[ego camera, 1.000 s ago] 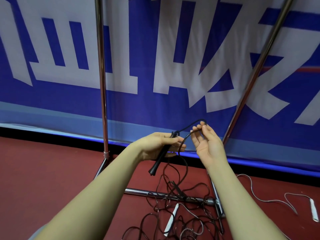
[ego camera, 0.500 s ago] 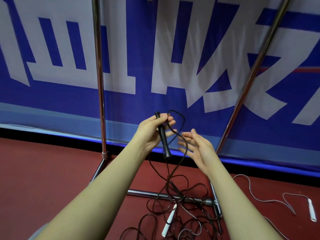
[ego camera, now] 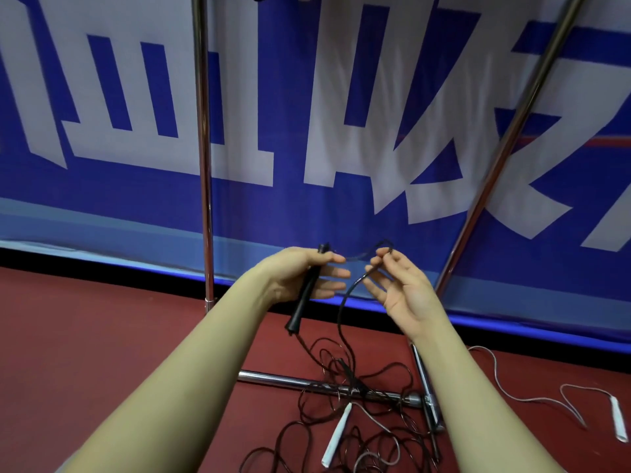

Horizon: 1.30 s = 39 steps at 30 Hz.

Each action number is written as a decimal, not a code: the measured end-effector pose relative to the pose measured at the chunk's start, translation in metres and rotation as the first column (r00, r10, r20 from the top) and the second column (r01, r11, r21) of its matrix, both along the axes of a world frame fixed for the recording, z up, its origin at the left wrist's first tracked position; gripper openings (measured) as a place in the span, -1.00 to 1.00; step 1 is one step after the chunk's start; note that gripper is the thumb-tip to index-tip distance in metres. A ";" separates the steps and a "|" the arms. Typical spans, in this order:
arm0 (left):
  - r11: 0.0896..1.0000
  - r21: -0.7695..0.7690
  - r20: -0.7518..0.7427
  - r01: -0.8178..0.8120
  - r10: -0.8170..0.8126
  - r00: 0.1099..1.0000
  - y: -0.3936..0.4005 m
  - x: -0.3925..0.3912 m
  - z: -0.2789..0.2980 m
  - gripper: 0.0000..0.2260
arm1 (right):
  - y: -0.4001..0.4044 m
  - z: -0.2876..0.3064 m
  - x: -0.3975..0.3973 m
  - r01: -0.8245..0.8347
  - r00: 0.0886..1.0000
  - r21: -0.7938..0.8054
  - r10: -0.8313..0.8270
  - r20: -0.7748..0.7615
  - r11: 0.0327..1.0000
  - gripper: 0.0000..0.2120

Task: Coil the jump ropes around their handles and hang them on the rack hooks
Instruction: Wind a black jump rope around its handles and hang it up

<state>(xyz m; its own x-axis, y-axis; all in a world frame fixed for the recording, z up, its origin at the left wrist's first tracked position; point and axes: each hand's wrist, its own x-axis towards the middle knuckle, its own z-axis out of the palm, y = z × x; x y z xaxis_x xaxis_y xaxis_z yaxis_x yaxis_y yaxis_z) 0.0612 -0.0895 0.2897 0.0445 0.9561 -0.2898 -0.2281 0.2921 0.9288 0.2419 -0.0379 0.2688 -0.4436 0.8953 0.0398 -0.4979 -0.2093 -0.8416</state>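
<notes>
While the left hand [ego camera: 300, 278] curls its fingers [ego camera: 333, 273] around the upper part of a black handle [ego camera: 305, 298], the right hand [ego camera: 401, 288] pinches a bend of the black cord [ego camera: 345, 308] between thumb and fingertips [ego camera: 375, 264], palm turned up. A short span of cord arcs from the top of the handle across to that pinch, then drops away below the right fingers toward the floor. The handle tilts, its flared end hanging below the left palm.

Judged from its look, the rope is light and limp: thin cord that sags at once, keeps no shape and will likely spring out of a loose coil. The handle is the stiff part and the sensible place to grip; the cord is best guided close to the handle, under light tension, so each turn lies snug.

Below the hands, the rest of the cord falls into a tangled heap of ropes [ego camera: 351, 404] on the red floor [ego camera: 102, 336], lying over the chrome base bar [ego camera: 273, 378] of the rack. Snagging there seems a risk as slack is drawn up. A white handle [ego camera: 336, 435] lies in the heap, and another white-handled rope [ego camera: 618, 419] lies well apart, beyond the right forearm. Two chrome uprights [ego camera: 205, 148] rise behind the fingers, against a blue banner [ego camera: 290, 199] with large white characters. No hooks are clearly visible.
</notes>
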 end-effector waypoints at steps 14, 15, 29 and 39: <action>0.979 0.167 0.165 -0.116 0.088 0.982 0.007 0.022 -0.004 -0.88 | 0.013 -0.008 0.004 0.180 0.977 -0.131 -0.192 -0.088 0.975 -0.81; 0.969 0.174 0.231 -0.176 0.133 0.964 0.008 0.021 -0.001 -0.88 | 0.014 -0.013 0.004 0.168 0.986 -0.116 -0.165 0.039 0.979 -0.79; 0.929 0.118 0.406 -0.352 0.278 0.871 0.010 0.001 0.000 -0.81 | -0.004 -0.012 -0.008 -0.110 0.921 0.039 0.087 0.380 0.993 -0.86; 0.995 0.038 0.005 0.090 -0.090 0.996 -0.001 0.016 -0.023 -0.86 | 0.004 0.001 -0.001 0.139 0.941 -0.157 -0.180 -0.286 0.978 -0.78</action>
